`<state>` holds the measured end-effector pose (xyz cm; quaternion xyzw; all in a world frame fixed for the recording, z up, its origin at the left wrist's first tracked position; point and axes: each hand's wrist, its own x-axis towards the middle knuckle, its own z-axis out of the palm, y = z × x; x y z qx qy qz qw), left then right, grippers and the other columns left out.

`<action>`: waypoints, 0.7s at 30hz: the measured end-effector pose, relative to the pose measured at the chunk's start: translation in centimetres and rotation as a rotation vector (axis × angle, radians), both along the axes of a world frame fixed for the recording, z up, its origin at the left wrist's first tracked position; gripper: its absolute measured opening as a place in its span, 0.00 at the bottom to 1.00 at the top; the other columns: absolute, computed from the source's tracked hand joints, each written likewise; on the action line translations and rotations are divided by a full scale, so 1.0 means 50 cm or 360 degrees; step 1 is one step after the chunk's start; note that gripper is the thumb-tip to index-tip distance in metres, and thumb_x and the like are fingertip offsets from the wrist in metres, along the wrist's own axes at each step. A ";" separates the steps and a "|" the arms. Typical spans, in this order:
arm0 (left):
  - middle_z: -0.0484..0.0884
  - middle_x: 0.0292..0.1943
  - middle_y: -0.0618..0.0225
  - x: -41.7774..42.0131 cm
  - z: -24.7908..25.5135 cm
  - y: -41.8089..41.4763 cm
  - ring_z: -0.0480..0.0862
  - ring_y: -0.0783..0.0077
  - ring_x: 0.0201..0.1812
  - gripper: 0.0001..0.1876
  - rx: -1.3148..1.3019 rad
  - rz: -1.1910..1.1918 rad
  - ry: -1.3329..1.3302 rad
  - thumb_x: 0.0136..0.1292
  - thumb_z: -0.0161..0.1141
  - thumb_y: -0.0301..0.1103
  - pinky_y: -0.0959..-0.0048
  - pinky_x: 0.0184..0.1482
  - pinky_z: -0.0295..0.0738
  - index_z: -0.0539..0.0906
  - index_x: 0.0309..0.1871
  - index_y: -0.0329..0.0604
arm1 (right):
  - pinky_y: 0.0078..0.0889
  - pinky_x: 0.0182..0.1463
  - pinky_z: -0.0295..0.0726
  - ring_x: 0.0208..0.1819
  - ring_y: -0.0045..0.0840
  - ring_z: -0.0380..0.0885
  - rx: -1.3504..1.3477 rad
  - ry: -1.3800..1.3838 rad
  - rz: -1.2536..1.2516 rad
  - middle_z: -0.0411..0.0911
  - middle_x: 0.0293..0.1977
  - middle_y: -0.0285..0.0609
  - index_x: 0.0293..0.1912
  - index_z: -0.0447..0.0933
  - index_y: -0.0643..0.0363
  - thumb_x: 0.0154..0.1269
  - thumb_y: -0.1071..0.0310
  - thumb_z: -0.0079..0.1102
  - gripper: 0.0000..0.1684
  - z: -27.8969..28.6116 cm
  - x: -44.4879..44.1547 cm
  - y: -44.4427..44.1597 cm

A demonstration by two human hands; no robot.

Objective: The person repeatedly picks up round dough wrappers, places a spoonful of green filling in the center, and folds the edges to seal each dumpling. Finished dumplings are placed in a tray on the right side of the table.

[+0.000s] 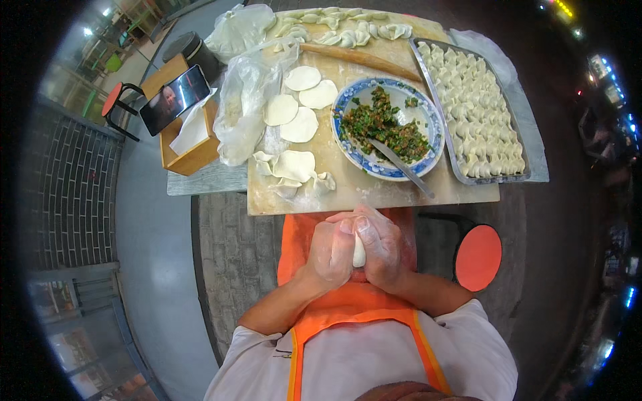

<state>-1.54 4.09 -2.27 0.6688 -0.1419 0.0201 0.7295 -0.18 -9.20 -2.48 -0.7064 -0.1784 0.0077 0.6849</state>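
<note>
My left hand (pixel 332 250) and my right hand (pixel 382 245) are pressed together around a dumpling (pixel 359 253), in front of the board's near edge. Only the pale lower end of the dumpling shows between the palms; flour whitens my fingers. Just beyond, a blue-and-white bowl (pixel 341 145) holds chopped green and brown filling (pixel 388 125), with a metal spreader (pixel 401 168) leaning on its rim. Several round dough wrappers (pixel 299 125) lie left of the bowl. Nearer me are more loose, crumpled wrappers (pixel 293 165).
A metal tray (pixel 454 155) of pleated dumplings (pixel 476 110) stands right on the wooden board (pixel 351 198). Behind lie a rolling pin (pixel 363 61) and more dumplings (pixel 351 36). Plastic bags (pixel 246 100), a wooden tissue box (pixel 188 160) and a propped phone (pixel 175 100) are left. A red stool (pixel 479 258) stands right.
</note>
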 end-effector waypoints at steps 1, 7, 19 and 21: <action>0.83 0.27 0.63 -0.006 -0.005 0.005 0.81 0.70 0.28 0.25 -0.0092 -0.0041 0.0158 0.83 0.42 0.43 0.69 0.31 0.74 0.84 0.41 0.31 | 0.36 0.45 0.78 0.38 0.38 0.80 -0.0017 -0.0008 0.0014 0.80 0.35 0.51 0.45 0.84 0.67 0.77 0.65 0.45 0.20 -0.003 0.000 0.004; 0.86 0.38 0.62 -0.004 -0.033 0.018 0.83 0.75 0.37 0.27 -0.0330 0.0151 -0.0058 0.84 0.39 0.44 0.74 0.42 0.79 0.81 0.61 0.28 | 0.32 0.47 0.77 0.41 0.31 0.79 0.0129 0.0214 0.0074 0.80 0.41 0.44 0.50 0.84 0.66 0.75 0.66 0.54 0.15 0.036 0.004 0.019; 0.89 0.47 0.50 -0.016 -0.046 0.049 0.89 0.63 0.46 0.31 -0.0044 0.0135 -0.0068 0.84 0.30 0.43 0.69 0.55 0.80 0.72 0.73 0.26 | 0.24 0.43 0.74 0.38 0.24 0.75 -0.0367 -0.0402 -0.0119 0.78 0.36 0.41 0.39 0.83 0.67 0.67 0.75 0.66 0.04 0.030 -0.006 0.019; 0.89 0.42 0.54 -0.020 -0.056 0.048 0.89 0.63 0.44 0.31 -0.0056 0.0195 -0.0100 0.83 0.30 0.43 0.69 0.53 0.81 0.72 0.73 0.26 | 0.27 0.43 0.75 0.38 0.28 0.77 -0.0408 -0.0436 -0.0094 0.79 0.37 0.43 0.40 0.83 0.66 0.67 0.75 0.66 0.04 0.022 -0.009 0.017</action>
